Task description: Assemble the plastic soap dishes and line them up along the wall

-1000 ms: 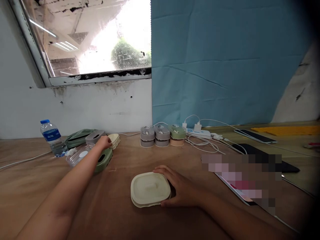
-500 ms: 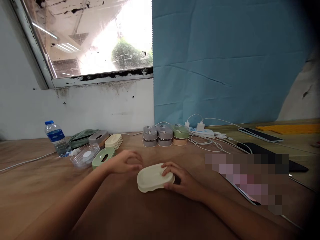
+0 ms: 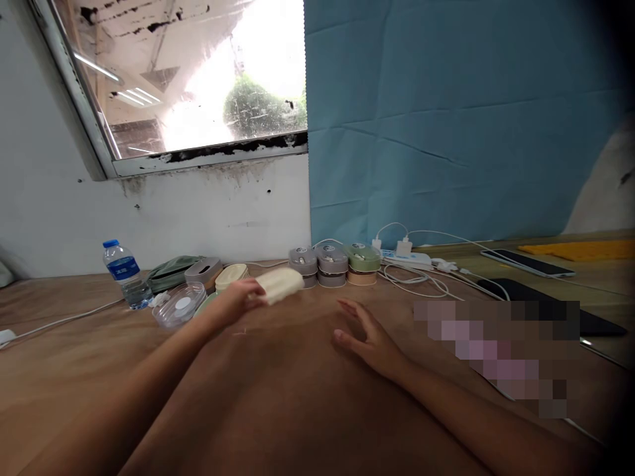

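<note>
My left hand (image 3: 237,299) is closed on one end of a cream plastic lid-like piece (image 3: 280,284), blurred by motion and held above the table. My right hand (image 3: 370,340) is open over the brown tabletop, its fingers apart and nothing in it. Just behind my left hand lie a stack of cream pieces (image 3: 232,274) and a green piece (image 3: 204,303), which my forearm partly covers. Three lunch boxes, two grey (image 3: 332,264) and one green-topped (image 3: 362,263), stand in a row beyond the held piece.
At the left are a water bottle (image 3: 124,272), a clear plastic container (image 3: 179,305), a green pouch (image 3: 171,272) and a grey-topped box (image 3: 203,271). A power strip (image 3: 407,259) with tangled white cables sits at the back right, near a phone (image 3: 528,262).
The cream piece has gone from my right hand to my left and moved up and away from me. My right hand has let go and its fingers have spread.
</note>
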### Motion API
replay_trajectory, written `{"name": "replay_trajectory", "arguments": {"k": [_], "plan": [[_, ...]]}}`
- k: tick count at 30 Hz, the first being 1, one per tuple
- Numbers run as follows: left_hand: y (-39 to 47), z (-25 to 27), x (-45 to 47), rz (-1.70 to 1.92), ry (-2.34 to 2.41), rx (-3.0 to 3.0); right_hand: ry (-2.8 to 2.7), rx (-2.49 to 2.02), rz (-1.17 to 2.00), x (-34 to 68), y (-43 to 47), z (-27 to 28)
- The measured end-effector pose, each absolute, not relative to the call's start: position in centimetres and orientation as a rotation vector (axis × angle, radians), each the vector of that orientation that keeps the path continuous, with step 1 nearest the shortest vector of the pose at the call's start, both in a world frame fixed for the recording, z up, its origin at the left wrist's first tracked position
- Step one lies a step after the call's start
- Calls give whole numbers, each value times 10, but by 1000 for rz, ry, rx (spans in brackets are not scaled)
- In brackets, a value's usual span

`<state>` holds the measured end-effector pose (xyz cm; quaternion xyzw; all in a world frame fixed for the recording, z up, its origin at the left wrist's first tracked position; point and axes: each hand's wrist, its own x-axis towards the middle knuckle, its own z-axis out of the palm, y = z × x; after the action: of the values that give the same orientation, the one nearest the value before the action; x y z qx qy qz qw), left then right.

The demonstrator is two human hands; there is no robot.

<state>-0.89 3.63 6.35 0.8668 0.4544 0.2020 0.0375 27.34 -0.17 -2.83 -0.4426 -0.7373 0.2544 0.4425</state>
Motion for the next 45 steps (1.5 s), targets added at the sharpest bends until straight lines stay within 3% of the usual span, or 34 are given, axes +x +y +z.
{"name": "replay_trajectory", "arguments": {"k": [3,7,19,30,37,45], "plan": [[82,67,-38,742,1781,2619,-1939,-1119,600,272,-5,-25],[131,58,-62,629,2142,2472,-2022,-1087,567,270,-8,-21],[165,37,-70,357,2210,2509,-2037,-1120,619,271,-10,-19],[164,27,-74,334,2238,2432,-2015,-1131,657,271,-8,-19],[160,34,-23,678,2271,2379,-1989,-1118,650,271,-6,-24],[170,2,115,1235,1778,1948,-1996,-1146,624,272,-8,-23]]}}
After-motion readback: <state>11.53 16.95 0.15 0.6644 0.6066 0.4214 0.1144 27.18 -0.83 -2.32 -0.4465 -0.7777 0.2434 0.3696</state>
